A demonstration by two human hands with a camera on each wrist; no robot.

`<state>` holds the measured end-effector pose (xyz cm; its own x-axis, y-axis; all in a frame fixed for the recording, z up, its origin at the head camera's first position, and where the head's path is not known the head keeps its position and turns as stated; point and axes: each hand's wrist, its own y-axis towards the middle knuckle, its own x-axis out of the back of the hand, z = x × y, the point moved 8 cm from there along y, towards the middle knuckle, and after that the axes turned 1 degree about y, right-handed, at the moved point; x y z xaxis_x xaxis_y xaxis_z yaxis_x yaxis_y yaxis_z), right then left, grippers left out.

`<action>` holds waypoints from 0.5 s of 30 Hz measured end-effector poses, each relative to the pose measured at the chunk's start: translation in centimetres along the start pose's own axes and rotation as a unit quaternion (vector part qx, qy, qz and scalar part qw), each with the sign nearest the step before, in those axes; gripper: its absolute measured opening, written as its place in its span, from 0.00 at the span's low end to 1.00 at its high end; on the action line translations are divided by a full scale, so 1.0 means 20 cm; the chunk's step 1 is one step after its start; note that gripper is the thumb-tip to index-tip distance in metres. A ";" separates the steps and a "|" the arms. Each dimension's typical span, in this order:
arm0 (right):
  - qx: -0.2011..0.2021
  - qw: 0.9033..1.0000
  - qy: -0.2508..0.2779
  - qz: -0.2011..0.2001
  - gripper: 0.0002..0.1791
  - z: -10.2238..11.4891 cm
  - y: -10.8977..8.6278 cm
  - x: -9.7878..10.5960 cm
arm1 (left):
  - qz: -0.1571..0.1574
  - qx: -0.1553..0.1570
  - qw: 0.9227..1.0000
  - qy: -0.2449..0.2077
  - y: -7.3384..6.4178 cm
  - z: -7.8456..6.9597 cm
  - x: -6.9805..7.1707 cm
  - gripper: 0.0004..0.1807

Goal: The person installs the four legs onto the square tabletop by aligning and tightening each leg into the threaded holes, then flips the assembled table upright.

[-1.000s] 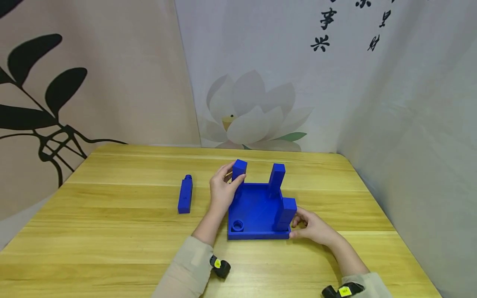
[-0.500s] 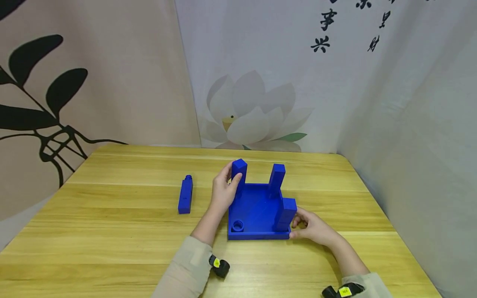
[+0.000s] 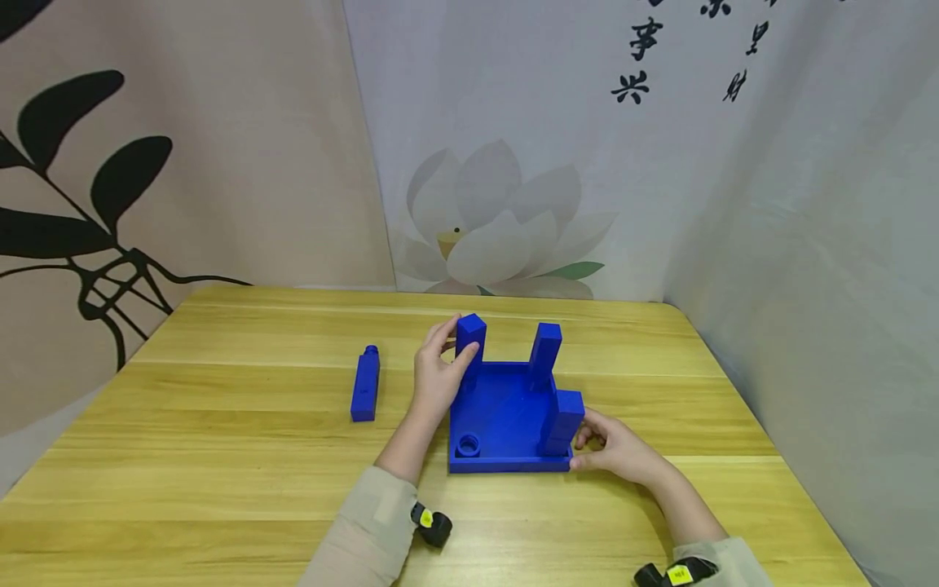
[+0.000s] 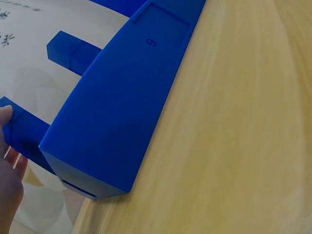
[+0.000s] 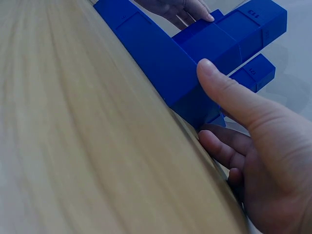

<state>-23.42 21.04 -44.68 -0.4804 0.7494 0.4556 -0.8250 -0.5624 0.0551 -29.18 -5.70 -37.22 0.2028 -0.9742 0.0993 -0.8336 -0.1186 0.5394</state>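
Note:
In the head view, a square blue base (image 3: 506, 424) with a raised rim lies on the table. My left hand (image 3: 436, 371) pinches the upright blue post (image 3: 472, 336) at its far left corner, thumb on the near face. Two more posts stand on the base: a far right post (image 3: 544, 355) and a near right post (image 3: 565, 416). A round threaded socket (image 3: 468, 445) shows at the near left corner. My right hand (image 3: 616, 447) grips the base's near right corner; in the right wrist view the thumb (image 5: 229, 95) and curled fingers are at that corner.
A loose blue post (image 3: 364, 387) with a narrower round end lies on the wooden table (image 3: 220, 456), left of the base. Behind the table hangs a printed cloth (image 3: 513, 106); another pale cloth (image 3: 829, 244) borders the right side.
My left hand's thumb and fingers have shifted around the far left post, whose top has turned slightly since a second ago. The right hand and the base have stayed put.

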 end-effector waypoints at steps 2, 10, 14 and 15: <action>0.003 1.000 -0.003 -0.001 0.33 -0.01 0.00 0.00 | -0.012 -0.014 1.000 -0.001 0.00 -0.01 0.01 0.27; -0.003 1.000 -0.013 -0.002 0.33 -0.02 0.00 0.01 | -0.048 -0.014 0.999 -0.003 -0.01 -0.06 0.04 0.23; 0.005 1.000 -0.014 -0.002 0.32 -0.02 0.00 0.01 | -0.052 -0.021 0.998 -0.010 -0.01 -0.01 0.04 0.21; 0.006 1.000 -0.014 -0.003 0.32 -0.02 0.00 0.01 | -0.051 -0.021 0.998 -0.009 -0.01 0.00 0.04 0.21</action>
<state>-23.56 21.27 -44.97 -0.4673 0.7423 0.4803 -0.8239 -0.5626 0.0678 -28.83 -6.46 -37.15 0.2752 -0.9610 0.0268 -0.7865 -0.2091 0.5811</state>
